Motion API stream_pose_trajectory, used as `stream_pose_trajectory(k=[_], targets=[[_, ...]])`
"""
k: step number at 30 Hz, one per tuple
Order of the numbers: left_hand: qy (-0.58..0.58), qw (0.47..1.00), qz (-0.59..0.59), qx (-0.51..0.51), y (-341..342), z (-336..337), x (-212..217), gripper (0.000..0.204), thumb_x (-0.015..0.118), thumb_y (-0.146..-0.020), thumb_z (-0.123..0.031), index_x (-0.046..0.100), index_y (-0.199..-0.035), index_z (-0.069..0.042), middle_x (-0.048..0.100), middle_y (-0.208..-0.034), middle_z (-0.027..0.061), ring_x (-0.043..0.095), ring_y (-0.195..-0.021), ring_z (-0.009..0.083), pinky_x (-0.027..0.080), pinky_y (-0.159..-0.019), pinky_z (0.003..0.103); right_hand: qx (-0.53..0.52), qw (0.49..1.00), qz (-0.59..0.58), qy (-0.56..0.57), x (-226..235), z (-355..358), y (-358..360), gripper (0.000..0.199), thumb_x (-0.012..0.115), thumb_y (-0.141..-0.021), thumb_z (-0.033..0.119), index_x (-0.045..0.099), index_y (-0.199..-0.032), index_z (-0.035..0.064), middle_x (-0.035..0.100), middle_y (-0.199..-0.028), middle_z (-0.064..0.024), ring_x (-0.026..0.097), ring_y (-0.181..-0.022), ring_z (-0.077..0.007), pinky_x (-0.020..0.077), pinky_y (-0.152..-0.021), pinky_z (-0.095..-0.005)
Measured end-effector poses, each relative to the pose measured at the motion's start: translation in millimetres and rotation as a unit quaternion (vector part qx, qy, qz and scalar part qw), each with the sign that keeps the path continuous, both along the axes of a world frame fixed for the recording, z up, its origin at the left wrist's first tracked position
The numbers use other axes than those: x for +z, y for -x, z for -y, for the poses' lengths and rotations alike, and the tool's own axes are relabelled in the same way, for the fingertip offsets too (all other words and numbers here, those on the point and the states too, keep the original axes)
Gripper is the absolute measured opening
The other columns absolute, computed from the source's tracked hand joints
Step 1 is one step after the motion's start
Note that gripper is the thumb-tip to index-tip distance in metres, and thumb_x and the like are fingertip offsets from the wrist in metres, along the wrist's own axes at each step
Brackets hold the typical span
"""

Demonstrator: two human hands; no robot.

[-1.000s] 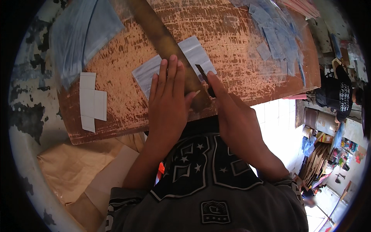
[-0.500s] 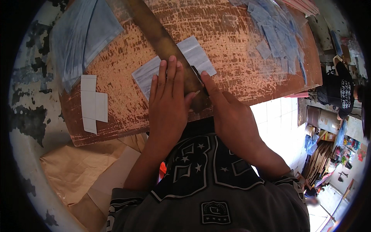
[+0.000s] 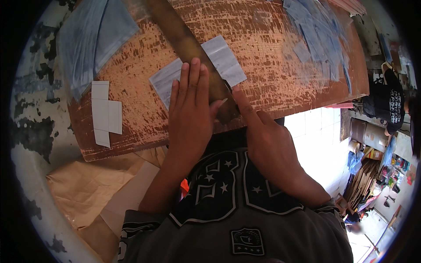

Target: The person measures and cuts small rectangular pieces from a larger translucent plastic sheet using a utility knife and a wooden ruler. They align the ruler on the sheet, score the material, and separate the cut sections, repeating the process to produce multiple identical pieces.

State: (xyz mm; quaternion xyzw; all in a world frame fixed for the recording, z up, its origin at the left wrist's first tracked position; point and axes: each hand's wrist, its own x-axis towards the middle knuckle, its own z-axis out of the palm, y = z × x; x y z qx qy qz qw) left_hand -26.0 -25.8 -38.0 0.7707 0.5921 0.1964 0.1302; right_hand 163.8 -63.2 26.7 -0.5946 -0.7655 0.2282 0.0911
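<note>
- While the left hand (image 3: 189, 118) lies flat, fingers spread, it presses a long brown wooden straightedge (image 3: 188, 50) down across a pale grey sheet (image 3: 221, 59) on the board.
- Right hand (image 3: 267, 144): index finger stretched along the straightedge's right edge near its lower end; fingers curled, apparently around a thin blade, but whether it really holds one I cannot tell.
- Judged step: a cut through the sheet along the guide, at or near its near end.
- Next move calls for firm, unshifting pressure from the left palm and fingertips kept off the cutting line.
- Surface: worn, scored reddish-brown board (image 3: 140, 109), resting at the person's lap; small white paper pieces (image 3: 105, 111) at its left, bluish sheets (image 3: 313, 35) piled at the upper right.
- Below: brown paper (image 3: 87, 193) on the floor; cluttered stacks of cardboard (image 3: 366, 179) at the right.
</note>
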Motion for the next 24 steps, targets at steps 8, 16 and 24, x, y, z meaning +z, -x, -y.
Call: stream_pose_trajectory(k=[8, 16, 24], targets=[[-0.003, 1.0, -0.001, -0.001, -1, -3, -2, 0.081, 0.069, -0.104, -0.035, 0.033, -0.169, -0.002, 0.029, -0.179, 0.015, 0.025, -0.167, 0.0323, 0.025, -0.134, 0.052, -0.003, 1.0, -0.009, 0.006, 0, 18, -10, 0.089, 0.061, -0.089, -0.007, 0.036, -0.171, 0.0146, 0.072, -0.103, -0.0236, 0.073, -0.066, -0.0403, 0.0595, -0.057, -0.0479], [0.006, 1.0, 0.025, -0.012, 1, -4, -1, 0.075, 0.065, -0.107, -0.03, 0.033, -0.169, -0.001, 0.029, -0.179, 0.0176, 0.023, -0.167, 0.0379, 0.022, -0.133, 0.058, -0.029, 0.996, -0.085, -0.009, 14, -5, -10, 0.079, 0.059, -0.094, -0.004, 0.04, -0.169, 0.0167, 0.07, -0.099, -0.0217, 0.072, -0.069, -0.043, 0.06, -0.062, -0.0509], [0.008, 1.0, -0.004, -0.008, 2, -4, 1, 0.078, 0.068, -0.106, -0.032, 0.034, -0.169, -0.003, 0.029, -0.179, 0.0148, 0.024, -0.167, 0.033, 0.024, -0.135, 0.052, -0.021, 0.996, -0.065, -0.054, -17, -15, 4, 0.081, 0.059, -0.093, -0.002, 0.041, -0.169, 0.0183, 0.068, -0.096, -0.0205, 0.072, -0.07, -0.0424, 0.0598, -0.063, -0.0516]])
